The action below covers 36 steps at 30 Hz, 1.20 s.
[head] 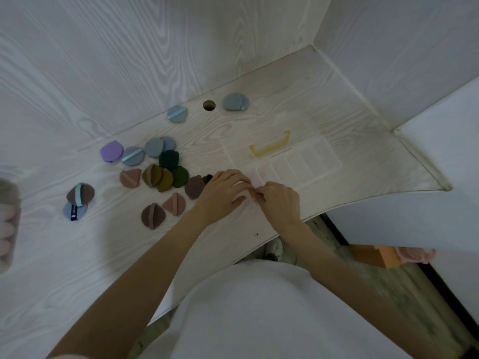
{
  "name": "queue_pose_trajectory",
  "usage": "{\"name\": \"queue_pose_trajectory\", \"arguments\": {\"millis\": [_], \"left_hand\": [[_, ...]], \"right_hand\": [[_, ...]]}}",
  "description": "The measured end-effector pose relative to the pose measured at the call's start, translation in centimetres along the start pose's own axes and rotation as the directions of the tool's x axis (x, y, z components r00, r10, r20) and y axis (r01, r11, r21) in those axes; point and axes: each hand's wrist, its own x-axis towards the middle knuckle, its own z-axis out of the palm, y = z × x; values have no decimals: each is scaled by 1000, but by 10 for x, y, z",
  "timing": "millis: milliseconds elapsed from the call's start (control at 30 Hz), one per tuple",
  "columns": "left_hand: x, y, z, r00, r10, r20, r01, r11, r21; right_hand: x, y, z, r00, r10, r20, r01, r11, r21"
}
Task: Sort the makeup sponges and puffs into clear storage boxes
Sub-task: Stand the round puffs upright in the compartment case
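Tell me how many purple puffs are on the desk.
1. The purple puff lies at the left end of the middle cluster, touching a blue puff. Others could be hidden under the hands.

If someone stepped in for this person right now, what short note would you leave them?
Left hand rests with fingers spread at the near end of the clear storage box. Right hand pinches something small and pale there; I cannot tell what.
The box lies open on the desk, its visible compartments empty.
Puffs lie loose to the left: purple puff, blue, green, brown and pink ones; two blue ones lie near the desk hole.
Done: no puff visibly boxed. Left: all the sorting.
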Motion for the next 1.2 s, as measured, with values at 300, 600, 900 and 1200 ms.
{"name": "queue_pose_trajectory", "arguments": {"millis": [300,600,900,1200], "left_hand": [[-81,-14,-43,611,-787,-91,788,615,-22],[-99,-26,-51,529,-848,35,809,516,280],[-19,17,-64,858,-465,-216,432,883,-185],[49,3,-43,979,-103,175,112,993,-39]], "right_hand": [[2,20,10,986,-51,-157,88,968,237],[-2,21,12,987,-134,-88,153,950,272],[-9,18,13,968,-193,-157,206,976,66],[-11,18,15,978,-139,-157,145,989,23]]}}
